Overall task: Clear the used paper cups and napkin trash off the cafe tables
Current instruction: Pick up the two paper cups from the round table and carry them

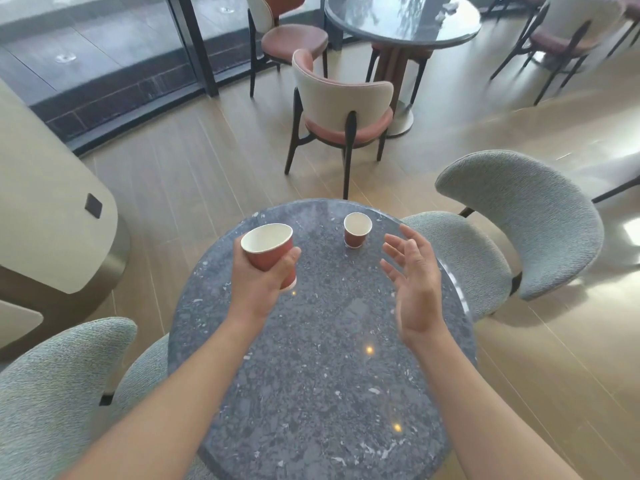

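Right hand [414, 271] open, empty, nearer to standing paper cup [357, 230]; cup upright on table [311, 393], just ahead-left of fingertips. Left hand [258, 282] grips second cup [269, 245], tilted.

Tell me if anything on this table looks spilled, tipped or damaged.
Nothing stands out. One cup stands upright on the table. The left hand holds a second cup, tilted, and the part of its inside that shows is empty. No spill or stain shows; the bright spots look like light reflections.
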`<state>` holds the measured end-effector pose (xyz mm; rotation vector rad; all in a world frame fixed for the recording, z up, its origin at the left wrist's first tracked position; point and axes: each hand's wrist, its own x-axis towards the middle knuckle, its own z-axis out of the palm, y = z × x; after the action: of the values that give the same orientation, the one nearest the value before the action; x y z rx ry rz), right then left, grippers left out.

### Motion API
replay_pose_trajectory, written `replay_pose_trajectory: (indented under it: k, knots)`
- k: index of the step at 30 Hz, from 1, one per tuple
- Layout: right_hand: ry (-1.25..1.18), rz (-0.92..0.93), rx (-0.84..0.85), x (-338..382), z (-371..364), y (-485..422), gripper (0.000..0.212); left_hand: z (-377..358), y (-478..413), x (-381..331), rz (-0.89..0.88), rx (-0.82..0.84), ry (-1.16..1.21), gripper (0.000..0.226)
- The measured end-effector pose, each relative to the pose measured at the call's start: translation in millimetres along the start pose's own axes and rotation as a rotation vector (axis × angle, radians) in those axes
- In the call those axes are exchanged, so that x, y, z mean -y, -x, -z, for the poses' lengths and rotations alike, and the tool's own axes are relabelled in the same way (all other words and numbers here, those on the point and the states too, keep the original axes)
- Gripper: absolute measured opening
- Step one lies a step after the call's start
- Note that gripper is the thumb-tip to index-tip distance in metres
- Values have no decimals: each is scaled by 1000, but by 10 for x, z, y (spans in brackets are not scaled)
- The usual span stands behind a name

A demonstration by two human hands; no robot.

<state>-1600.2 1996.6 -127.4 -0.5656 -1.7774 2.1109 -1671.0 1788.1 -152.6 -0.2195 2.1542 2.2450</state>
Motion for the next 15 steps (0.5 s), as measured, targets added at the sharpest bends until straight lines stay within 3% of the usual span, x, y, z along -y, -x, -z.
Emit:
replay_pose_trajectory:
  k: [9,15]
  knots:
    - [22,-8,-16,-84,58,-134,54,-120,73,-130,37,40,27,68]
    - [163,-38,15,-576,117,-745,59,-314,-125,-16,45,18,23,76]
